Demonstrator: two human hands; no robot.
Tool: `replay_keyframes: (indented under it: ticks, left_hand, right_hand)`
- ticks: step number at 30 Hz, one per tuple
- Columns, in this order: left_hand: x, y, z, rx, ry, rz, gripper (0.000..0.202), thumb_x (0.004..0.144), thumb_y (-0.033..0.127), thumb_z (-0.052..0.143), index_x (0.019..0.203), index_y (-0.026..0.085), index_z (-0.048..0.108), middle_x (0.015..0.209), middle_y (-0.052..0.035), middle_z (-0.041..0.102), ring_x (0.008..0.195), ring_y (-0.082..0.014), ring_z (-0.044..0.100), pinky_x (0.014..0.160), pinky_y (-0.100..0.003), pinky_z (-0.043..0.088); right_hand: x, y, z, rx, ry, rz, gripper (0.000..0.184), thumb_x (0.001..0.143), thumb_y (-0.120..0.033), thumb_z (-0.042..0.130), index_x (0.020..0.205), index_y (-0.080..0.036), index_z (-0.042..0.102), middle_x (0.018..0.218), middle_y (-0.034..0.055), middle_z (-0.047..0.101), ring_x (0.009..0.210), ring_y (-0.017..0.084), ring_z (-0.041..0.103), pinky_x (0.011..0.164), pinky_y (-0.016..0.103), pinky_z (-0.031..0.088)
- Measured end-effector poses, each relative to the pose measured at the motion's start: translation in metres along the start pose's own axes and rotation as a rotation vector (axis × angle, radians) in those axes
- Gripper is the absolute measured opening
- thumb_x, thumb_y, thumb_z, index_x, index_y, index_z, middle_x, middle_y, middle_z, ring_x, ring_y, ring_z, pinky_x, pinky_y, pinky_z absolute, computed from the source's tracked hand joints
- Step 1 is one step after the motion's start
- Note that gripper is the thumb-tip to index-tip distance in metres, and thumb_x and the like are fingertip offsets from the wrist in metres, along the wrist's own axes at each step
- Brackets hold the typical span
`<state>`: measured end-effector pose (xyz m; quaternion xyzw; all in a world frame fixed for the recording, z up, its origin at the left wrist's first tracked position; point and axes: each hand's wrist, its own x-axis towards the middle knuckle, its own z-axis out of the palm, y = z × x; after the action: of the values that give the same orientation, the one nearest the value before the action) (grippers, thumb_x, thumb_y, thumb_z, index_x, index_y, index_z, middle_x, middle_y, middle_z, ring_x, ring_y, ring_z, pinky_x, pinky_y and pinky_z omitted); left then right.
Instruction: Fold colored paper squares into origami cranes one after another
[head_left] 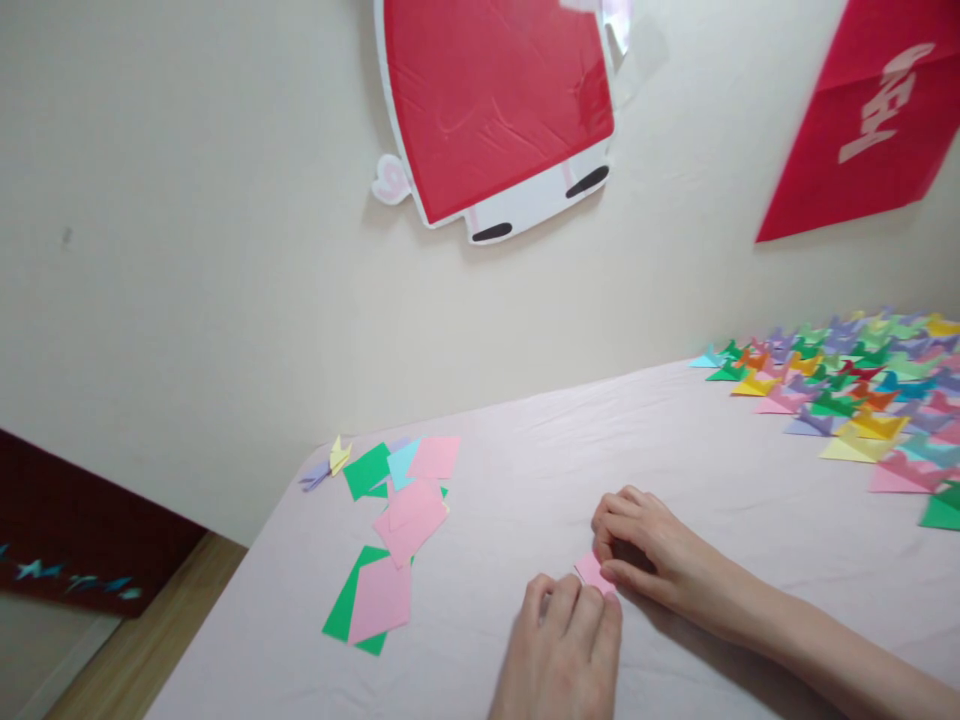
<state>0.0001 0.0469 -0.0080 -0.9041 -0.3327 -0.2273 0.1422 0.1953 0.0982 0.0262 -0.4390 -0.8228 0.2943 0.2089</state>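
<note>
A small pink piece of paper [594, 573] lies on the table between my two hands, partly covered by their fingers. My right hand [646, 548] curves over its far right side, thumb and fingertips closed on the paper's edge. From the near side, my left hand [568, 645] reaches in with curled fingers, their tips at the paper's near edge. Whether the paper is folded is hard to see under the fingers.
Loose pink sheets [381, 598], green sheets [367, 470] and a light blue sheet [403, 462] lie to the left. Beside them are a yellow folded paper piece [340, 455] and a purple one [316, 476]. Many colourful folded paper pieces [855, 385] stand in rows at the right, by the wall.
</note>
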Motion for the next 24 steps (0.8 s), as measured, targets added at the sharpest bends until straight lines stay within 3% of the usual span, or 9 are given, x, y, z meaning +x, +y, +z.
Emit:
replay_keyframes:
  ticks: [4, 8, 12, 17, 21, 24]
  left_hand:
    - [0.003, 0.000, 0.001, 0.042, 0.004, 0.013, 0.024, 0.093, 0.011, 0.041, 0.105, 0.014, 0.063, 0.093, -0.0049, 0.062, 0.091, -0.0202, 0.054, 0.080, -0.035, 0.042]
    - [0.005, 0.000, 0.000, 0.016, 0.056, -0.003, 0.024, 0.088, 0.012, 0.046, 0.106, 0.013, 0.062, 0.098, -0.0061, 0.064, 0.092, -0.0213, 0.054, 0.081, -0.036, 0.044]
    - [0.002, -0.001, -0.004, -0.023, 0.003, -0.015, 0.029, 0.084, 0.013, 0.051, 0.112, 0.014, 0.060, 0.118, -0.0088, 0.064, 0.107, -0.0237, 0.054, 0.087, -0.038, 0.045]
    - [-0.004, -0.010, 0.001, -0.091, -0.117, 0.003, 0.030, 0.083, 0.021, 0.055, 0.113, 0.017, 0.058, 0.141, -0.0104, 0.053, 0.129, -0.0260, 0.045, 0.095, -0.040, 0.043]
    - [-0.007, -0.013, 0.014, -0.046, -0.052, 0.042, 0.028, 0.080, 0.023, 0.060, 0.108, 0.019, 0.059, 0.131, -0.0116, 0.059, 0.117, -0.0261, 0.054, 0.086, -0.039, 0.047]
    - [-0.003, -0.005, 0.015, -0.018, -0.012, -0.006, 0.036, 0.074, 0.020, 0.064, 0.110, 0.019, 0.059, 0.112, -0.0120, 0.065, 0.098, -0.0265, 0.059, 0.078, -0.038, 0.048]
  right_hand:
    - [-0.003, 0.002, 0.003, 0.042, 0.029, 0.083, 0.019, 0.079, -0.006, 0.054, 0.090, -0.022, 0.057, 0.094, 0.0031, 0.061, 0.093, 0.021, 0.051, 0.084, 0.037, 0.041]
    - [-0.008, -0.003, 0.005, 0.036, 0.054, 0.093, 0.022, 0.075, -0.011, 0.060, 0.092, -0.023, 0.057, 0.098, 0.0034, 0.061, 0.096, 0.023, 0.050, 0.086, 0.037, 0.042]
    - [-0.009, -0.003, 0.008, 0.034, 0.092, 0.066, 0.022, 0.076, -0.009, 0.057, 0.094, -0.023, 0.057, 0.097, 0.0040, 0.063, 0.095, 0.023, 0.051, 0.086, 0.039, 0.042]
    - [-0.006, 0.006, 0.009, 0.103, 0.135, 0.109, 0.034, 0.068, -0.002, 0.051, 0.094, -0.022, 0.058, 0.097, 0.0050, 0.062, 0.096, 0.023, 0.055, 0.087, 0.037, 0.045]
    - [-0.007, 0.006, 0.007, 0.194, 0.156, 0.107, 0.035, 0.071, -0.005, 0.048, 0.100, -0.021, 0.059, 0.097, 0.0052, 0.063, 0.097, 0.022, 0.058, 0.090, 0.038, 0.046]
    - [-0.013, -0.001, 0.005, 0.186, 0.202, 0.142, 0.026, 0.074, -0.011, 0.051, 0.096, -0.021, 0.059, 0.097, 0.0053, 0.062, 0.097, 0.023, 0.057, 0.090, 0.039, 0.046]
